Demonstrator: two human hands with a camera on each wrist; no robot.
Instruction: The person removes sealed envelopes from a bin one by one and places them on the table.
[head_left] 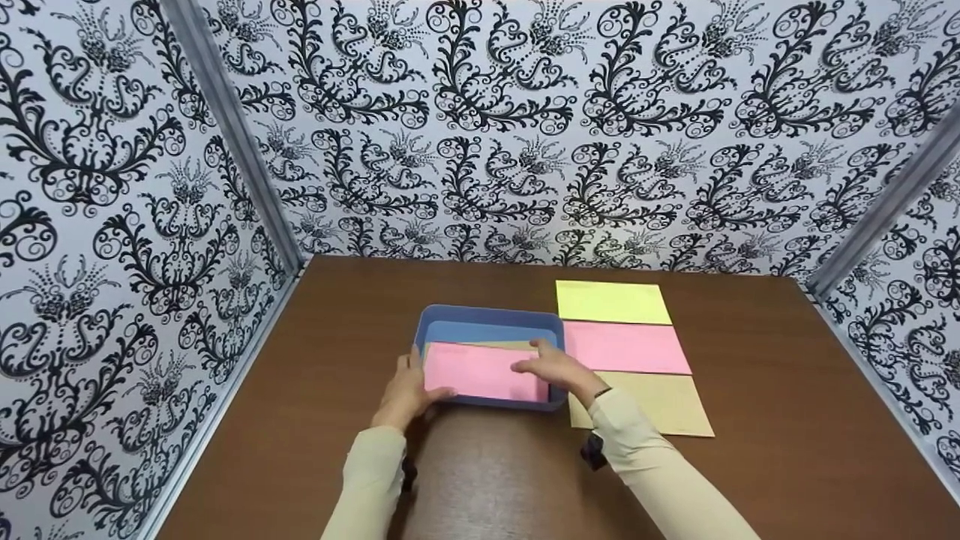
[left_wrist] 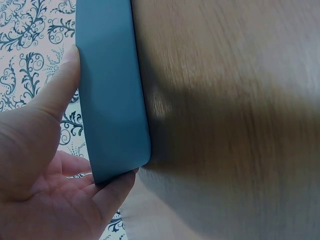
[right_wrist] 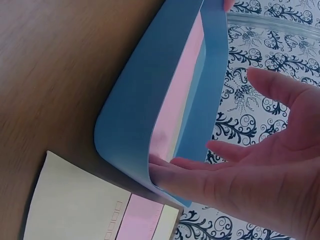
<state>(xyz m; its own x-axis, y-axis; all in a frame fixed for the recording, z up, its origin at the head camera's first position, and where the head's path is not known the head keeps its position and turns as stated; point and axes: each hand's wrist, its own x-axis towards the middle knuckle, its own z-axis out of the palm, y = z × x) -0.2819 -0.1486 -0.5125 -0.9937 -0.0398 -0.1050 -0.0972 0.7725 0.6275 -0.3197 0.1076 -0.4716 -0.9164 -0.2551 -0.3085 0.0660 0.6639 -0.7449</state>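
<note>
A blue tray [head_left: 487, 403] sits on the table with a pink envelope [head_left: 480, 371] lying on top inside it. The edge of a tan envelope [head_left: 517, 345] shows under the pink one, and a light blue sheet [head_left: 465, 331] shows behind. My left hand [head_left: 406, 390] grips the tray's left end; in the left wrist view the thumb lies along the rim and the fingers [left_wrist: 117, 192] curl round the corner. Over the tray's right end is my right hand [head_left: 555, 369], its fingers [right_wrist: 175, 180] reaching inside past the rim and its thumb held apart.
To the right of the tray, a yellow envelope [head_left: 613, 302], another pink envelope [head_left: 626, 348] and another tan envelope [head_left: 649, 405] lie in a column on the brown table [head_left: 337, 337]. Patterned panels [head_left: 510, 150] stand behind and at both sides.
</note>
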